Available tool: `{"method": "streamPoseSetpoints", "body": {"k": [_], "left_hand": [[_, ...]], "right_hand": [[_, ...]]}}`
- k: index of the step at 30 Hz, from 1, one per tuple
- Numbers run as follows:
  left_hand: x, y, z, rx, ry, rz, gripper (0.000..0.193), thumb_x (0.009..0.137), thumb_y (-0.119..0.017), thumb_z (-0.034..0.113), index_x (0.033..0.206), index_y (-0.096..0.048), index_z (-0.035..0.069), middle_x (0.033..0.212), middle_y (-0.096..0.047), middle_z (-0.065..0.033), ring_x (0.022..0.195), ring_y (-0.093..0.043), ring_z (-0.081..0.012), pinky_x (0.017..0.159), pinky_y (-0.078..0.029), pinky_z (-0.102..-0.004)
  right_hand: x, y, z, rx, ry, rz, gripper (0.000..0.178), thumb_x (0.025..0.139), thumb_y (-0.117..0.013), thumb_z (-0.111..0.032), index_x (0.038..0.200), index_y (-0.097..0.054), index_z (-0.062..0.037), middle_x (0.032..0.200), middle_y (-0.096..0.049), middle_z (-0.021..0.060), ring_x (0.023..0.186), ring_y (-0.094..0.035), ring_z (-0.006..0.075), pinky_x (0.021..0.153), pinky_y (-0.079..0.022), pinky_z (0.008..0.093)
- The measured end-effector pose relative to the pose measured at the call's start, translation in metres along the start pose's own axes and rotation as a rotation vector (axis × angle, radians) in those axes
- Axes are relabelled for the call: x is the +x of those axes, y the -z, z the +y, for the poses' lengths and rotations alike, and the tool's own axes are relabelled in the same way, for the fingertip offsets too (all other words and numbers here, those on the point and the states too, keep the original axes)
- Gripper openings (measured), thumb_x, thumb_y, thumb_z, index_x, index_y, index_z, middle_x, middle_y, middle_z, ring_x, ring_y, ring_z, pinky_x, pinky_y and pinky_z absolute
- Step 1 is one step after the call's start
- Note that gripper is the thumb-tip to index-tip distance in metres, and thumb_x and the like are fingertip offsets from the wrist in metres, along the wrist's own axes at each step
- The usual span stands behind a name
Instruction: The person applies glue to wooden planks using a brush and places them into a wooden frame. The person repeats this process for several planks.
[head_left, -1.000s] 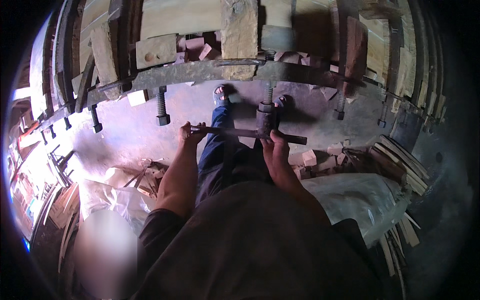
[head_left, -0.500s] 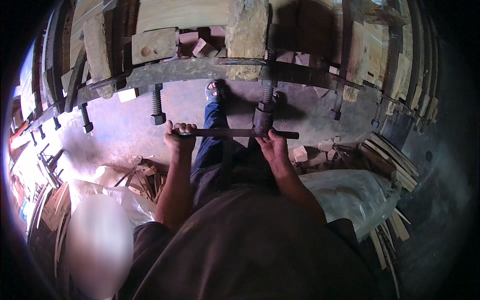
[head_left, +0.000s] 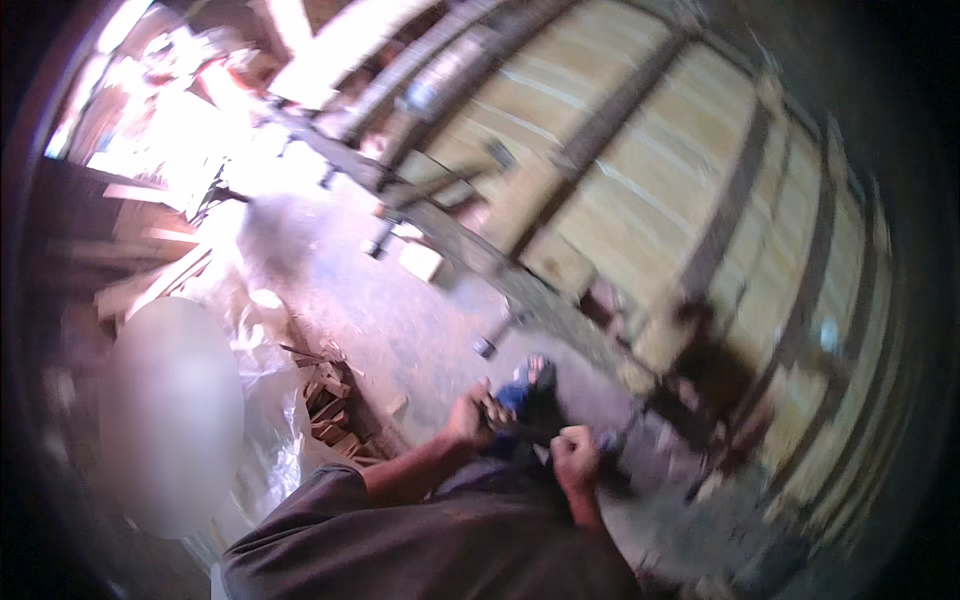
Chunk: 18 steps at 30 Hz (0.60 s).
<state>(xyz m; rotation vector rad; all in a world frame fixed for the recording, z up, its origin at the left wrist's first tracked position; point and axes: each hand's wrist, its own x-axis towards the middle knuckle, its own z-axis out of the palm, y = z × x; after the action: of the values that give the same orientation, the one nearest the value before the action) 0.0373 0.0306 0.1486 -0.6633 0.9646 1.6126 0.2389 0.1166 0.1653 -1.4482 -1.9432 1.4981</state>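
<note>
Because of heavy motion blur, hard to read much detail anywhere. Left hand (head_left: 470, 415) curled into a fist around the end of a dark metal bar (head_left: 515, 418), only a short stretch of it visible between the 2 hands. Right hand (head_left: 575, 455) also closed in a fist, knuckles up, apparently on the same bar, though the bar itself is lost there behind the fingers and the smear. Bar low in the middle of the view, just above the lap, beside a blue trouser leg (head_left: 515, 395) and a dark shoe (head_left: 545, 385). Lower body mostly hidden under a grey shirt (head_left: 420, 545), cut off by the bottom edge.

Beyond the hands, a large curved wall of pale wooden planks (head_left: 640, 170) banded by dark hoops (head_left: 735, 190), bent by the lens and running off the right rim. Along its foot, a dark metal beam (head_left: 470, 255) running diagonally, with a threaded bolt (head_left: 495, 335) hanging from it; too blurred to tell what the bolt bears on. Small pale wood block (head_left: 420, 260) lying on the grey floor (head_left: 390, 320) near the beam. To the left, crumpled clear plastic sheet (head_left: 270, 440) and a heap of wood scraps (head_left: 325, 395). Upper left washed out by glare.
</note>
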Motion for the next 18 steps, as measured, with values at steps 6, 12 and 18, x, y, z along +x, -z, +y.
{"method": "streamPoseSetpoints", "body": {"k": [6, 12, 18], "left_hand": [[-0.010, -0.019, 0.004, -0.064, -0.089, 0.120, 0.040, 0.098, -0.048, 0.032, 0.064, -0.041, 0.012, 0.051, -0.040, -0.0077, 0.050, -0.044, -0.0259, 0.054, -0.043, -0.0411], [-0.002, -0.006, -0.021, -0.155, -0.270, 0.039, 0.034, 0.097, -0.044, 0.026, 0.065, -0.044, 0.015, 0.051, -0.041, -0.0012, 0.043, -0.042, -0.0188, 0.042, -0.040, -0.0314], [-0.052, -0.032, -0.050, 0.001, -0.503, -0.069, 0.034, 0.097, -0.048, 0.033, 0.070, -0.043, 0.014, 0.051, -0.041, -0.0013, 0.042, -0.040, -0.0187, 0.042, -0.040, -0.0339]], "right_hand": [[0.068, -0.085, -0.029, -0.303, -0.026, -0.828, 0.039, 0.070, -0.062, -0.010, 0.106, -0.054, 0.0012, 0.108, -0.061, 0.0255, 0.110, -0.057, 0.0403, 0.092, -0.045, 0.0417], [0.046, -0.075, -0.027, -0.314, 0.090, -0.679, 0.044, 0.068, -0.062, -0.009, 0.110, -0.054, 0.0015, 0.105, -0.063, 0.0223, 0.106, -0.059, 0.0366, 0.089, -0.046, 0.0385], [0.019, -0.044, -0.026, -0.189, 0.382, -0.510, 0.036, 0.072, -0.067, -0.014, 0.103, -0.060, 0.0023, 0.101, -0.066, 0.0205, 0.099, -0.063, 0.0338, 0.086, -0.047, 0.0395]]}}
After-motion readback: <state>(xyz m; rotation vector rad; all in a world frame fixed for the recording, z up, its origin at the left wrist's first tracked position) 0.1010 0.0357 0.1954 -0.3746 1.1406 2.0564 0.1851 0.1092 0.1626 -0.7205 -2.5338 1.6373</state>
